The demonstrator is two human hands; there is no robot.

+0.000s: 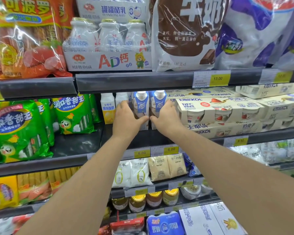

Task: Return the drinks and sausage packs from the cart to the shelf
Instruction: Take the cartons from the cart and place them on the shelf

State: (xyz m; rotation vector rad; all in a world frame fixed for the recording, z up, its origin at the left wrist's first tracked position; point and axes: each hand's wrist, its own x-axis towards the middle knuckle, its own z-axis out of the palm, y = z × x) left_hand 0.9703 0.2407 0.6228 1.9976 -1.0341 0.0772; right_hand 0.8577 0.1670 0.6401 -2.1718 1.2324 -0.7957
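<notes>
Both hands reach into the middle shelf (143, 138) together. Left hand (128, 118) is cupped around the left side of one blue-and-white drink carton (140, 106), and right hand (166, 118) wraps the right side of a second carton (159, 103); the two thumbs nearly meet low down in front of the pair. Each hand presses flat against its carton, fingers curled round the far side.

Both cartons stand upright side by side, touching, on the dark shelf board. Each has a white screw cap, a blue peaked top and a pale lower body with a round blue label. Just left of them stands a white-and-yellow drink bottle (107, 108), with one more white bottle (121, 98) behind the left hand; further ones may sit deeper in, but the shadow there hides them.

Left on the same shelf are green sausage packs (19, 129), at least three visible, leaning upright. On the right, cream-coloured yoghurt multipacks (217, 110) are stacked in layers, with strawberry pictures on the sleeves.

On the shelf above stand an orange sausage pack (27, 41), a tray of small white bottles (109, 46) with three in the front row, and a brown-and-white milk bag (185, 33). Two yellow price tags (142, 153) reading 6.00 sit on the rail below the cartons.
</notes>
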